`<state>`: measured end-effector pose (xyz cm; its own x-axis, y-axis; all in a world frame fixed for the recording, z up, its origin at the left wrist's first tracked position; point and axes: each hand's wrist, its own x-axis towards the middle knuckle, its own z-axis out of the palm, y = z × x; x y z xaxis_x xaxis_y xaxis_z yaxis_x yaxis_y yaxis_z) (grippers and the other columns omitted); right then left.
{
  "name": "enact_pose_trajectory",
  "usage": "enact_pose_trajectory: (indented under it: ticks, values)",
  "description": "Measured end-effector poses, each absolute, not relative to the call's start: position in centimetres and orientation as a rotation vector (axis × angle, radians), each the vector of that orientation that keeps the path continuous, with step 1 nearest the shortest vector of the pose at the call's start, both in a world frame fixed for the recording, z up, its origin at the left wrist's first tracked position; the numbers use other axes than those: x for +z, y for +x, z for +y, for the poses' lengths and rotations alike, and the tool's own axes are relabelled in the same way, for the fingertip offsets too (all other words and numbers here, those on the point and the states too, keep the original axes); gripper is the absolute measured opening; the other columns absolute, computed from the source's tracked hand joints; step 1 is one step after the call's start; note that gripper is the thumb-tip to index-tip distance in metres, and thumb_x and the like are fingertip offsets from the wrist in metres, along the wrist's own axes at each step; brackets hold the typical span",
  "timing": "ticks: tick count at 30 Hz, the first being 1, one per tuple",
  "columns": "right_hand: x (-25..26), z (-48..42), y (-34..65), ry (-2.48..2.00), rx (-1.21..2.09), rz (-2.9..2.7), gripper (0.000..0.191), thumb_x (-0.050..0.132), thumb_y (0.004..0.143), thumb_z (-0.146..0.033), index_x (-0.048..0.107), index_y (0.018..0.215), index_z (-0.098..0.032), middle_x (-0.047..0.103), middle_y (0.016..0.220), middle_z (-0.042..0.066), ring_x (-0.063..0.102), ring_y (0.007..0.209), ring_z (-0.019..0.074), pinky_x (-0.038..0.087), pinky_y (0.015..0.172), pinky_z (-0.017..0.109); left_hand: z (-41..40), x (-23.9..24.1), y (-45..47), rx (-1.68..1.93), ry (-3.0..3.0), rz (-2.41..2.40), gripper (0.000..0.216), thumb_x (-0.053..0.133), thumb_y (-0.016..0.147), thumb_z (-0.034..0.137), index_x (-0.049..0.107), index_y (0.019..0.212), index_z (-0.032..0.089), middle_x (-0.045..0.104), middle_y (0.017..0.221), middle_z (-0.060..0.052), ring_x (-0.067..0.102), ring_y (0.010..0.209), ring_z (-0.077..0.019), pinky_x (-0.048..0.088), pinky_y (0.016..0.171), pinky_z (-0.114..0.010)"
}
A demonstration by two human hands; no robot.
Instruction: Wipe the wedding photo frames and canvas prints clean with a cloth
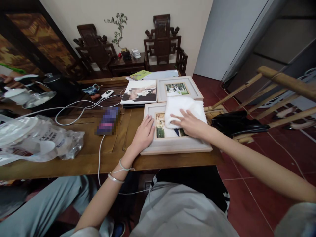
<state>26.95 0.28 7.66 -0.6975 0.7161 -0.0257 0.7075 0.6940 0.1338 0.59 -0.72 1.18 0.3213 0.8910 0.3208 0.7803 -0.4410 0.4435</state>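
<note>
A pale wooden picture frame (172, 146) with a photo inside lies flat near the table's front edge. Along its left side rests my left hand (145, 133), fingers stretched out over the rim and holding nothing. My right hand (189, 123) has hold of a folded white cloth (182, 105), pressing it down on the frame with its fingers over the fabric. The cloth hides the upper right part of the photo. Just behind, a second similar frame (197, 89) lies beside a photo print (139, 92) of people in dark and white clothes.
Left of the frames are a phone (108, 121) on a white cable, a plastic-wrapped package (49, 135) and a black kettle (55, 84). A bamboo chair (278, 79) with a black bag (237, 122) stands at right. Another person's hand (8, 80) shows at far left.
</note>
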Motion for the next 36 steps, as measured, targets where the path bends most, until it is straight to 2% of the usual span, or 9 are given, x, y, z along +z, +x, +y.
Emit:
enact_pose_trajectory:
  ticks: [5, 7, 10, 13, 19, 22, 25, 31, 36]
  values:
    - [10.0, -8.2, 28.2, 0.95, -0.123, 2.871, 0.082, 0.045, 0.074, 0.009, 0.057, 0.149, -0.022, 0.043, 0.165, 0.009, 0.045, 0.145, 0.0399, 0.046, 0.112, 0.059, -0.4, 0.4, 0.8, 0.87, 2.348, 1.531, 0.047, 0.04, 0.103, 0.028, 0.06, 0.142, 0.011, 0.052, 0.157, -0.017, 0.036, 0.155, -0.0311, 0.031, 0.127, -0.058]
    - [10.9, -10.4, 28.4, 0.909, -0.244, 2.906, 0.084, 0.046, 0.073, 0.009, 0.058, 0.148, -0.027, 0.044, 0.165, 0.006, 0.046, 0.146, 0.0372, 0.047, 0.114, 0.055, -0.2, 0.3, 0.7, 0.881, 2.345, 1.528, 0.047, 0.041, 0.1, 0.019, 0.06, 0.142, 0.012, 0.053, 0.157, -0.017, 0.036, 0.156, -0.031, 0.032, 0.126, -0.06]
    - [10.8, -10.8, 28.0, 0.907, -0.306, 2.932, 0.083, 0.047, 0.073, 0.008, 0.06, 0.146, -0.028, 0.044, 0.165, 0.005, 0.043, 0.149, 0.0378, 0.045, 0.115, 0.058, 0.3, 0.3, 0.3, 0.865, 2.369, 1.481, 0.056, 0.041, 0.089, 0.004, 0.061, 0.141, 0.01, 0.054, 0.155, -0.018, 0.039, 0.154, -0.0297, 0.032, 0.127, -0.056]
    - [9.4, -7.8, 27.3, 0.974, -0.178, 2.928, 0.082, 0.045, 0.075, 0.009, 0.057, 0.149, -0.023, 0.043, 0.165, 0.009, 0.041, 0.149, 0.0403, 0.042, 0.115, 0.062, 0.9, 0.2, -0.2, 0.871, 2.402, 1.419, 0.061, 0.041, 0.084, -0.001, 0.063, 0.139, 0.01, 0.057, 0.152, -0.017, 0.043, 0.152, -0.0292, 0.032, 0.129, -0.052]
    - [7.0, 0.9, 26.6, 1.229, 0.188, 2.871, 0.075, 0.042, 0.081, 0.007, 0.051, 0.154, -0.014, 0.036, 0.168, 0.013, 0.032, 0.15, 0.0492, 0.034, 0.115, 0.071, 1.5, -0.4, -0.5, 0.913, 2.402, 1.398, 0.064, 0.043, 0.081, -0.001, 0.062, 0.14, 0.014, 0.059, 0.152, -0.013, 0.041, 0.153, -0.0299, 0.032, 0.129, -0.053]
    - [7.2, 1.9, 26.0, 1.247, 0.176, 2.828, 0.073, 0.039, 0.084, 0.006, 0.053, 0.153, -0.014, 0.037, 0.168, 0.012, 0.031, 0.15, 0.0502, 0.03, 0.115, 0.072, 1.4, -0.3, -0.2, 0.927, 2.391, 1.41, 0.059, 0.043, 0.087, 0.003, 0.06, 0.142, 0.013, 0.058, 0.153, -0.013, 0.041, 0.153, -0.0288, 0.032, 0.129, -0.052]
    - [8.0, -0.4, 25.6, 1.154, 0.058, 2.832, 0.075, 0.042, 0.082, 0.005, 0.053, 0.153, -0.018, 0.04, 0.166, 0.013, 0.035, 0.149, 0.0482, 0.035, 0.113, 0.072, 1.0, 0.2, 0.2, 0.947, 2.348, 1.431, 0.05, 0.04, 0.097, 0.012, 0.058, 0.143, 0.012, 0.056, 0.154, -0.015, 0.042, 0.153, -0.0292, 0.033, 0.127, -0.054]
    - [10.7, -8.2, 25.6, 0.808, -0.254, 2.934, 0.072, 0.045, 0.08, 0.006, 0.061, 0.144, -0.024, 0.064, 0.145, 0.011, 0.054, 0.138, 0.035, 0.05, 0.107, 0.052, 0.2, 1.2, 1.1, 0.928, 2.266, 1.486, 0.049, 0.036, 0.107, 0.033, 0.058, 0.143, 0.01, 0.055, 0.154, -0.018, 0.04, 0.153, -0.03, 0.033, 0.126, -0.055]
    - [10.3, -8.8, 23.3, 0.837, -0.175, 2.946, 0.067, 0.05, 0.084, 0.0, 0.06, 0.146, -0.024, 0.048, 0.162, 0.008, 0.043, 0.147, 0.0406, 0.043, 0.113, 0.062, -0.4, 1.8, 1.1, 0.942, 2.209, 1.454, 0.058, 0.025, 0.111, 0.046, 0.055, 0.148, 0.014, 0.051, 0.159, -0.013, 0.036, 0.156, -0.026, 0.028, 0.129, -0.05]
